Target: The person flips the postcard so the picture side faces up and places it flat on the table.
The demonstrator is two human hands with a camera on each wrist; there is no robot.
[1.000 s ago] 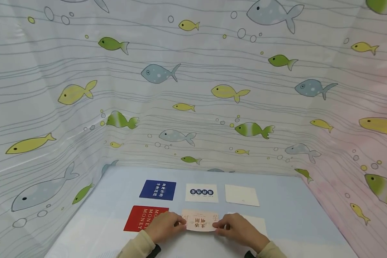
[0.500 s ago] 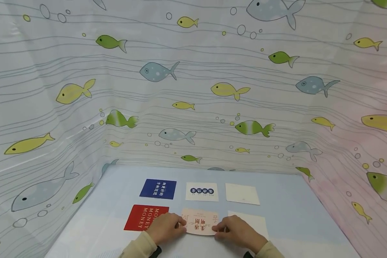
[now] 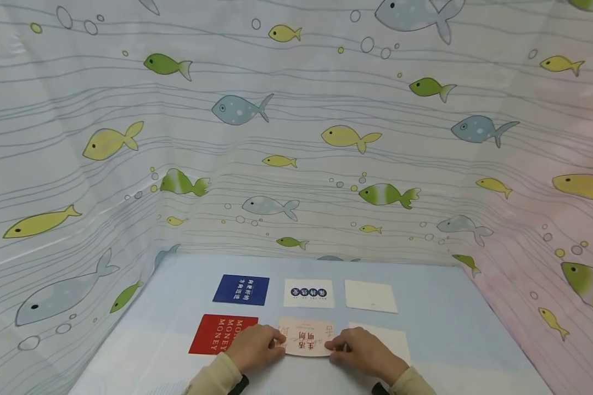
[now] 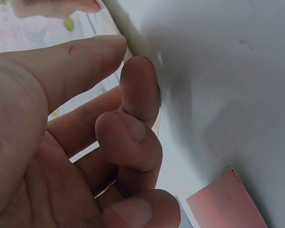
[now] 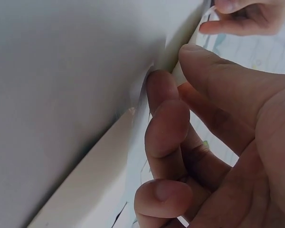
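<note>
Plainly seen from the head, pink card (image 3: pixel 306 337): lay between both hands at the near middle of the table (image 3: pixel 449 307), its near edge bowed; whether it touched the surface could not be told.
Left hand (image 3: pixel 257 346): pinched the card's left edge between thumb and fingers.
Right hand (image 3: pixel 364 354): pinched the right edge likewise.
Red card (image 3: pixel 212 332): sat near left, partly covered by the left hand.
Near white card (image 3: pixel 392 340): sat on the right, partly covered by the right hand.
Far row: held a blue card (image 3: pixel 241 289) at left, a card with blue circles (image 3: pixel 308 302) in the middle and a pale card (image 3: pixel 371 297) at right.
Fish-print sheet (image 3: pixel 301 126): rose behind the table and along both sides.
Left wrist view: showed thumb and index close together at the card's edge, other fingers curled, the red card's corner near.
Right wrist view: showed a matching pinch, with the near white card at left.
</note>
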